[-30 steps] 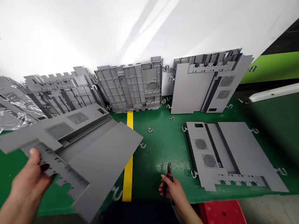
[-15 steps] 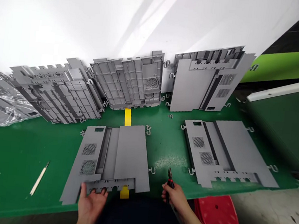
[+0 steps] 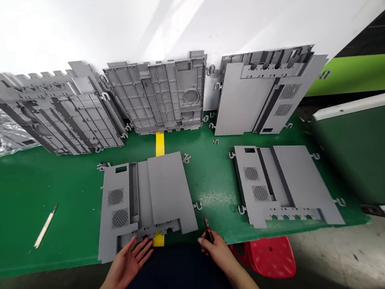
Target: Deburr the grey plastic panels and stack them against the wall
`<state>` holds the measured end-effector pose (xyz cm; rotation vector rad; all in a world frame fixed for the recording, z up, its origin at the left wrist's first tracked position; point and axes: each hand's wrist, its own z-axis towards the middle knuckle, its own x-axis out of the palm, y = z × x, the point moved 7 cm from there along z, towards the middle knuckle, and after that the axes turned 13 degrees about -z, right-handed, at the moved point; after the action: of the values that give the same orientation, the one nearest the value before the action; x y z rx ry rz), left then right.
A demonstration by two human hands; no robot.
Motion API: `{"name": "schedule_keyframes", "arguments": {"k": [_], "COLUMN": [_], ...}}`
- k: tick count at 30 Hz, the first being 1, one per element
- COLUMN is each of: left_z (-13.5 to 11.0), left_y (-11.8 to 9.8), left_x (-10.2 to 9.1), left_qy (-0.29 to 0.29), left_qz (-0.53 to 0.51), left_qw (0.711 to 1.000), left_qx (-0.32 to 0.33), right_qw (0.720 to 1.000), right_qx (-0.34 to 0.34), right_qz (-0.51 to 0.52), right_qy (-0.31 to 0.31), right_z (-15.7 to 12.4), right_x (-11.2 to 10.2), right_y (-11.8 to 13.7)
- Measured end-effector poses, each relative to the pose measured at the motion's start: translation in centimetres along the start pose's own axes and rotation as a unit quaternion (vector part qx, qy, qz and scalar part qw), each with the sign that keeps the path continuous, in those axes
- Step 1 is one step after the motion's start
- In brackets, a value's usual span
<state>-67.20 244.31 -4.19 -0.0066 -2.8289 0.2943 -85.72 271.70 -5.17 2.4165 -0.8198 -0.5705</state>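
A flat grey plastic panel [image 3: 171, 183] with two vent grilles lies at the front of the green table, turned a little askew. At its near edge my left hand [image 3: 131, 261] is open, palm up with fingers spread; whether the fingertips touch the panel I cannot tell. My right hand [image 3: 215, 251] is closed around a pair of cutting pliers [image 3: 208, 231] with red and black handles, the jaws pointing away from me. Beside the panel's right edge, just beyond the plier tips, is a small grey hook-shaped stub [image 3: 198, 206].
A similar panel [image 3: 298, 173] lies to the right. Several more, such as a ribbed panel [image 3: 156, 93], lean against the white wall. A utility knife [image 3: 45, 226] lies at left on the green table [image 3: 75, 192]. A red stool [image 3: 270, 256] stands below the table edge.
The front panel has turned, its near edge swinging to the right. My left hand has moved right and opened wider. My right hand has shifted slightly left with the pliers.
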Motion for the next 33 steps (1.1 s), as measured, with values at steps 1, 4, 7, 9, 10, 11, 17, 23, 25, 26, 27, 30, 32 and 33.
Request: {"name": "schedule_keyframes", "arguments": {"k": [1, 4, 7, 9, 10, 11, 17, 23, 25, 26, 27, 30, 32, 33], "left_z": [0.0, -0.2, -0.5, -0.7, -0.9, -1.1, -2.1, 0.1, 1.2, 1.6, 2.0, 2.4, 2.5, 2.6], "left_y": [0.3, 0.7, -0.2, -1.2, -1.8, -2.5, -7.0, -6.8, -5.5, -4.9, -4.4, -3.6, -3.5, -3.5], "left_x": [0.2, 0.5, 0.7, 1.2, 1.7, 2.4, 8.4, 12.3, 13.0, 13.2, 13.4, 13.8, 13.9, 13.9], "left_qy": [-0.001, -0.017, -0.029, -0.024, -0.017, -0.008, 0.003, 0.011, 0.020, 0.021, 0.020, 0.009, 0.003, 0.004], "left_qz": [0.034, 0.152, 0.297, 0.405, 0.446, 0.476, 0.617, 0.718, 0.763, 0.784, 0.800, 0.828, 0.832, 0.831], "left_qw": [0.999, 0.988, 0.954, 0.914, 0.894, 0.877, 0.734, 0.536, 0.475, 0.448, 0.424, 0.377, 0.368, 0.369], "left_qx": [-0.012, -0.034, 0.000, 0.030, 0.046, 0.065, 0.282, 0.444, 0.438, 0.430, 0.423, 0.416, 0.416, 0.415], "right_qw": [0.999, 0.994, 0.991, 0.984, 0.980, 0.976, 0.959, 0.950, 0.948, 0.947, 0.946, 0.943, 0.940, 0.938], "right_qx": [-0.024, -0.053, -0.029, -0.025, -0.025, -0.027, -0.035, -0.023, -0.028, -0.030, -0.032, -0.033, -0.031, -0.028], "right_qz": [-0.027, -0.097, -0.123, -0.155, -0.174, -0.192, -0.266, -0.302, -0.308, -0.310, -0.312, -0.318, -0.326, -0.331], "right_qy": [0.003, -0.010, -0.050, -0.079, -0.090, -0.097, -0.089, -0.078, -0.078, -0.078, -0.080, -0.088, -0.095, -0.099], "right_z": [-0.2, -0.5, 0.1, 0.7, 1.0, 1.3, 2.1, 2.7, 3.3, 3.5, 3.8, 4.3, 4.4, 4.4], "right_x": [-0.1, -0.7, -2.2, -3.5, -4.0, -4.4, -5.0, -4.8, -4.6, -4.5, -4.4, -4.2, -4.2, -4.2], "right_y": [0.3, 0.9, 1.6, 2.8, 3.4, 4.1, 5.9, 6.1, 6.5, 6.7, 6.9, 7.3, 7.4, 7.4]}}
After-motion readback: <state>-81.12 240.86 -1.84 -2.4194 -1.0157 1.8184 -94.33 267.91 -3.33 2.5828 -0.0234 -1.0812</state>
